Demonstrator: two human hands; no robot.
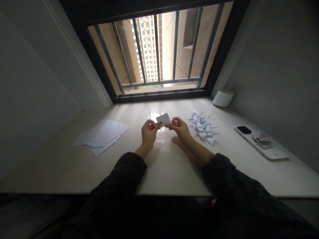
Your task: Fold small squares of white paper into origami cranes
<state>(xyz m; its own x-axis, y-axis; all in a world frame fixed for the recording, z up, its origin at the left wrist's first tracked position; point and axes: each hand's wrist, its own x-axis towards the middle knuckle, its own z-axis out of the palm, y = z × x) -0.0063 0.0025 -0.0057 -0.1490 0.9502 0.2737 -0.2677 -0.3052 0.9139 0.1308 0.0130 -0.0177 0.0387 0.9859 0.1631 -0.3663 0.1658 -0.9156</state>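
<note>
A small folded piece of white paper (163, 118) is held up over the middle of the table, grey in the backlight. My left hand (150, 132) pinches its lower left edge between thumb and fingers. On the opposite side, my right hand (179, 127) grips the lower right corner, thumb in front. Both thumbs lie close together along the bottom of the paper, and the fingers behind it are partly hidden. Just right of my right hand sit several folded paper cranes (201, 126) in a cluster.
Loose white paper sheets (107, 134) lie overlapping on the left of the pale table (171, 176). To the right rests a white phone (261, 142) with a round grip on its back. A white roll-shaped object (223, 98) stands by the barred window (159, 89).
</note>
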